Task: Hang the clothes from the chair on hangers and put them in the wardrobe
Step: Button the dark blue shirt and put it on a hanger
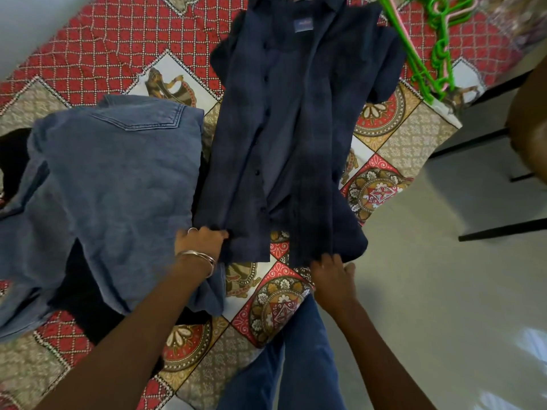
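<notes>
A dark navy button shirt (293, 137) lies spread flat on the patterned bedspread (112, 48), collar away from me, front unbuttoned. My left hand (199, 242) grips the shirt's lower left hem corner. My right hand (333, 272) pinches the lower right hem corner. To the left lies a blue denim garment (112, 187), partly over something black. Green and pink plastic hangers (432, 39) lie in a pile at the bed's far right corner.
The bed's corner ends at the right, with pale tiled floor (429, 276) beyond it. A brown chair edge (529, 122) with dark legs stands at the far right. My legs in blue jeans (299, 359) stand against the bed's near edge.
</notes>
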### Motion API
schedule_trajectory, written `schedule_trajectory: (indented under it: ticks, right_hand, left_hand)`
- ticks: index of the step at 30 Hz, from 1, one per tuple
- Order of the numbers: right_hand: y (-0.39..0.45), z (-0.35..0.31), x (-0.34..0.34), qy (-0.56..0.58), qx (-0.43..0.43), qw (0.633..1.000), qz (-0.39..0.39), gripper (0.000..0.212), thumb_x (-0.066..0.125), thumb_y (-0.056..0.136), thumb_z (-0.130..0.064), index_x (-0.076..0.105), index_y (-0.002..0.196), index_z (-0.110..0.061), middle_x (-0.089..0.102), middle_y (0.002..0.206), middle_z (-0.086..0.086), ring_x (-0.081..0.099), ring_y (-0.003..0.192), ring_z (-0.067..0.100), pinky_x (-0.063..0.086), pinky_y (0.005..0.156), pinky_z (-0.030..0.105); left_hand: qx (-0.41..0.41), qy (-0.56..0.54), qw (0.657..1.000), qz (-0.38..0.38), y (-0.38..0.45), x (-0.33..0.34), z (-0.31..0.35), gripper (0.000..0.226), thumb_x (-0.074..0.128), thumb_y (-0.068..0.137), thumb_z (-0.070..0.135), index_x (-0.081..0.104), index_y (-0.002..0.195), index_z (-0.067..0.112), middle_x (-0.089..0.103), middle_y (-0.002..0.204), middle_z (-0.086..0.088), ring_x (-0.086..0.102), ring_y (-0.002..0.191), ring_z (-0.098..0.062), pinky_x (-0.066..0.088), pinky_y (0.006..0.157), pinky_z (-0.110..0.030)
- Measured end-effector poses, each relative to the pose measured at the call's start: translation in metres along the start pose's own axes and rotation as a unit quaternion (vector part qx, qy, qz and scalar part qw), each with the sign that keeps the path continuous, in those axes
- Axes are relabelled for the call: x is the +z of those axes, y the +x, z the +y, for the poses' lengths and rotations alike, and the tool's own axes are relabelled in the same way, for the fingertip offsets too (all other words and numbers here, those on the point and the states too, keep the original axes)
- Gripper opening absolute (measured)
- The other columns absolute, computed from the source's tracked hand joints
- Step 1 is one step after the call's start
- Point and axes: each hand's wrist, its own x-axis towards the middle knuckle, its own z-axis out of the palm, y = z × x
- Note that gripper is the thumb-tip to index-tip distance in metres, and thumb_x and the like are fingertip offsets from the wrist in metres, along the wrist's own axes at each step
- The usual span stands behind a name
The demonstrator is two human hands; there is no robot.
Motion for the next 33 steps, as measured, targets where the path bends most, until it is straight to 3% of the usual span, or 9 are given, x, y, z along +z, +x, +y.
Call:
schedule_trajectory:
  ticks: [2, 5, 8, 12, 18, 20, 26, 29, 33]
  right_hand:
    - [0.000, 0.002, 0.001, 0.023, 0.021, 0.997, -0.074, 0.035, 0.054, 0.090, -0.012, 0.056, 0.124, -0.020, 0.050, 0.127, 0.006, 0.042, 0.120, 0.029, 0.034, 0.098, 0.044]
    - [0.024, -0.006, -0.008, 0.223, 0.014, 0.974, 0.036, 0.023, 0.052, 0.091, -0.007, 0.061, 0.112, -0.009, 0.058, 0.112, 0.011, 0.052, 0.107, 0.031, 0.042, 0.085, 0.036]
    - [0.050, -0.022, -0.023, 0.351, 0.069, 0.926, 0.123, 0.014, 0.057, 0.093, -0.012, 0.061, 0.104, -0.004, 0.059, 0.106, 0.013, 0.054, 0.099, 0.029, 0.043, 0.080, 0.036]
    - [0.076, -0.042, -0.027, 0.294, 0.173, 0.932, 0.123, 0.040, 0.059, 0.093, -0.035, 0.051, 0.118, -0.006, 0.050, 0.120, 0.012, 0.050, 0.110, 0.027, 0.046, 0.086, 0.038]
    - [0.095, -0.044, -0.025, 0.215, 0.204, 0.950, 0.095, 0.036, 0.048, 0.098, -0.025, 0.045, 0.128, -0.006, 0.050, 0.129, 0.013, 0.049, 0.117, 0.029, 0.047, 0.089, 0.039]
    - [0.096, -0.037, -0.024, 0.254, 0.196, 0.942, 0.102, 0.029, 0.046, 0.099, -0.021, 0.053, 0.123, -0.006, 0.054, 0.124, 0.013, 0.054, 0.111, 0.029, 0.047, 0.086, 0.038]
    - [0.090, -0.034, -0.025, 0.412, 0.144, 0.885, 0.161, 0.015, 0.060, 0.093, -0.016, 0.068, 0.102, -0.007, 0.067, 0.094, 0.009, 0.060, 0.081, 0.017, 0.050, 0.074, 0.027]
    - [0.092, -0.040, -0.028, 0.439, 0.116, 0.879, 0.146, 0.016, 0.061, 0.091, -0.012, 0.068, 0.103, -0.004, 0.067, 0.095, 0.010, 0.061, 0.082, 0.018, 0.046, 0.074, 0.021]
    - [0.098, -0.047, -0.029, 0.443, 0.112, 0.879, 0.135, 0.015, 0.060, 0.090, -0.008, 0.069, 0.101, -0.004, 0.067, 0.094, 0.010, 0.060, 0.081, 0.019, 0.048, 0.075, 0.026]
  left_hand:
    - [-0.030, -0.041, 0.989, 0.136, -0.005, -0.001, 0.012, 0.025, 0.057, 0.091, 0.026, 0.064, 0.115, 0.026, 0.060, 0.109, -0.011, 0.062, 0.097, -0.034, 0.046, 0.084, -0.041]
    - [0.024, -0.219, 0.932, 0.287, 0.015, -0.007, 0.033, 0.009, 0.070, 0.082, 0.014, 0.071, 0.085, 0.006, 0.060, 0.085, -0.019, 0.062, 0.067, -0.040, 0.051, 0.059, -0.043]
    - [-0.006, -0.394, 0.887, 0.241, 0.028, -0.025, 0.057, 0.016, 0.060, 0.090, 0.014, 0.071, 0.100, 0.008, 0.066, 0.098, -0.017, 0.063, 0.087, -0.036, 0.050, 0.077, -0.039]
    - [-0.145, -0.544, 0.811, 0.156, 0.048, -0.025, 0.071, 0.016, 0.070, 0.085, 0.018, 0.072, 0.098, 0.009, 0.072, 0.096, -0.012, 0.067, 0.090, -0.026, 0.048, 0.080, -0.024]
    - [-0.174, -0.545, 0.811, 0.124, 0.062, -0.013, 0.075, 0.009, 0.075, 0.079, 0.024, 0.072, 0.080, 0.016, 0.072, 0.084, -0.008, 0.067, 0.081, -0.026, 0.052, 0.070, -0.029]
    - [-0.179, -0.565, 0.796, 0.125, 0.066, -0.010, 0.079, 0.011, 0.077, 0.077, 0.026, 0.071, 0.077, 0.017, 0.071, 0.078, -0.006, 0.067, 0.077, -0.024, 0.055, 0.069, -0.032]
    - [-0.186, -0.534, 0.811, 0.147, 0.067, -0.009, 0.086, 0.008, 0.074, 0.079, 0.026, 0.072, 0.078, 0.019, 0.071, 0.074, -0.006, 0.066, 0.072, -0.024, 0.055, 0.064, -0.034]
    - [-0.212, -0.549, 0.794, 0.150, 0.070, -0.011, 0.089, 0.008, 0.072, 0.081, 0.026, 0.073, 0.081, 0.017, 0.072, 0.077, -0.006, 0.067, 0.077, -0.026, 0.056, 0.068, -0.036]
    - [-0.219, -0.541, 0.798, 0.149, 0.071, -0.008, 0.094, 0.012, 0.073, 0.080, 0.025, 0.073, 0.088, 0.016, 0.072, 0.081, -0.008, 0.067, 0.082, -0.027, 0.056, 0.073, -0.038]
